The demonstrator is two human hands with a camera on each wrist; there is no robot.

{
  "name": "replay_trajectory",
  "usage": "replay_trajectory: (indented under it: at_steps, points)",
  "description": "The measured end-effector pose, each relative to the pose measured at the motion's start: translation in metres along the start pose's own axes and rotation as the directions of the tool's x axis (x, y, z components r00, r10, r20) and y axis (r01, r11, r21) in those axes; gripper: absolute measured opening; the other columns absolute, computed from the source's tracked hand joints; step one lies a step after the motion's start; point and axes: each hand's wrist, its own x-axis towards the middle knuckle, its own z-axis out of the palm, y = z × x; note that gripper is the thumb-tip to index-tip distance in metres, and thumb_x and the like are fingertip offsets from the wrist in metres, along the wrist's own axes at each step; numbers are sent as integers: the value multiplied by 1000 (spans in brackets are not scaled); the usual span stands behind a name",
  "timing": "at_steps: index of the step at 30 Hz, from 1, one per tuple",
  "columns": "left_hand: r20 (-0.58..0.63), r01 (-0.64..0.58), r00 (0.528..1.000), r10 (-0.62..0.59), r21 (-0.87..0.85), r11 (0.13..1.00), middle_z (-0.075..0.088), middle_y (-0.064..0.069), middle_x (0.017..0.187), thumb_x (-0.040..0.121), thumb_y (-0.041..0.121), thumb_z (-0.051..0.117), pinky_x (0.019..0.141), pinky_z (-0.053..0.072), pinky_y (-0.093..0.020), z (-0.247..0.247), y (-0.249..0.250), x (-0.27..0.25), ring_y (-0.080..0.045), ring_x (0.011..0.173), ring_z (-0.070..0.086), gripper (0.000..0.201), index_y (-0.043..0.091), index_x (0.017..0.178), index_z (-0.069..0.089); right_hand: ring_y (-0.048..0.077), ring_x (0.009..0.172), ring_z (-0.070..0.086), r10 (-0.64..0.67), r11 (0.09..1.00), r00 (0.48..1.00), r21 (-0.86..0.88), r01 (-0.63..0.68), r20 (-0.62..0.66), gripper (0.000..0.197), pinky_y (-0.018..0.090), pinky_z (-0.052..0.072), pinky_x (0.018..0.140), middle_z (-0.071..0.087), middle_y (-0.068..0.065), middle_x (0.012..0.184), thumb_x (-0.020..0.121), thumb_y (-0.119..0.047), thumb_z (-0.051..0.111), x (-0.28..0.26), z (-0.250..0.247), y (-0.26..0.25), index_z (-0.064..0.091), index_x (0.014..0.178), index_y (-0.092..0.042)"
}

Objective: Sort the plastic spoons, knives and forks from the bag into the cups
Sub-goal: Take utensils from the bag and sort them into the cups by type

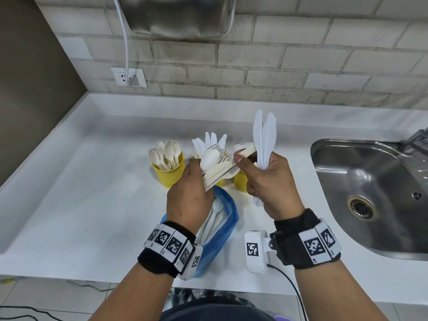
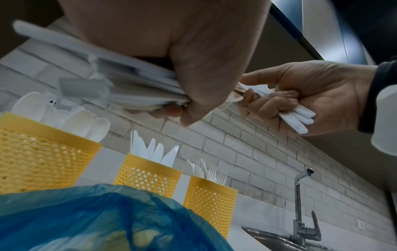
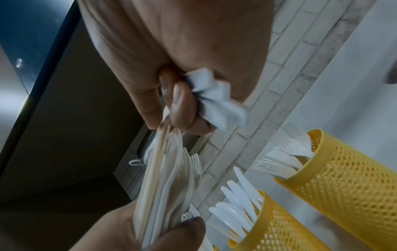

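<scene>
Both hands work above the desk [image 1: 92, 205]: the left hand [image 1: 187, 195] clamps a mixed bundle [image 1: 220, 170] fanned for picking, while the right hand [image 1: 271, 181] grips sorted knives [image 1: 262, 140] upright and pinches another piece, probably for the knife cup [image 2: 148, 176]. More cutlery waits in the bag [image 1: 222, 218].

Perforated plastic cups [image 2: 148, 176]; glossy steel sink [image 1: 370, 181]; filmy bag [image 1: 225, 218].

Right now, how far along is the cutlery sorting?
Midway. Done: spoon cup, knife cup and fork cup each hold their kind. In hand: left hand grips a mixed bundle; right hand holds knives and pinches another piece. Left: more cutlery in the blue bag.
</scene>
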Motion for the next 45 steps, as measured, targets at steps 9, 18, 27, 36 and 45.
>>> replay_trajectory:
  at_steps: [9, 18, 27, 36, 45]
  points:
    - [-19, 5, 1000, -5, -12, 1000, 67, -3, 105, 93, 23, 67, 68, 46, -33, -3, -2, -4, -28, 87, 65, 37, 15, 127, 54, 14, 55, 41, 99, 888, 968, 459, 19, -232, 19, 26, 36, 48, 45, -1, 67, 106, -8, 47, 12, -7, -2, 54, 89, -9]
    - [-27, 12, 1000, -13, -14, 1000, 67, -4, 102, 94, 23, 65, 66, 47, -33, -2, -1, -6, -30, 85, 65, 35, 14, 126, 54, 35, 70, 75, 303, 566, 935, 824, -21, -184, 18, 44, 63, 63, 68, 12, 72, 106, -18, 46, 5, -13, -3, 53, 90, -11]
    - [-31, 18, 999, -19, -24, 1000, 66, -4, 100, 94, 21, 64, 66, 43, -33, -2, 0, -8, -31, 82, 62, 32, 14, 124, 55, 13, 43, 27, -53, 929, 940, 330, 170, -337, 28, 20, 26, 43, 32, -2, 55, 107, -41, 51, -10, 17, -8, 53, 89, -20]
    - [-75, 62, 995, -65, -50, 997, 68, 0, 103, 93, 21, 65, 66, 44, -32, -1, -1, -6, -31, 83, 65, 36, 18, 128, 54, -1, 62, 58, -226, 923, 972, -334, 191, -69, 16, 9, 42, 62, 62, -23, 63, 96, -28, 72, -20, 17, 12, 71, 80, -29]
    - [-77, 76, 994, -79, -34, 997, 67, -1, 103, 92, 23, 68, 67, 51, -36, 2, 3, -6, -32, 85, 67, 38, 18, 126, 51, 4, 73, 64, -282, 834, 959, -503, 225, -38, 16, 11, 47, 65, 69, -14, 78, 94, -29, 71, -19, 23, 17, 76, 101, -16]
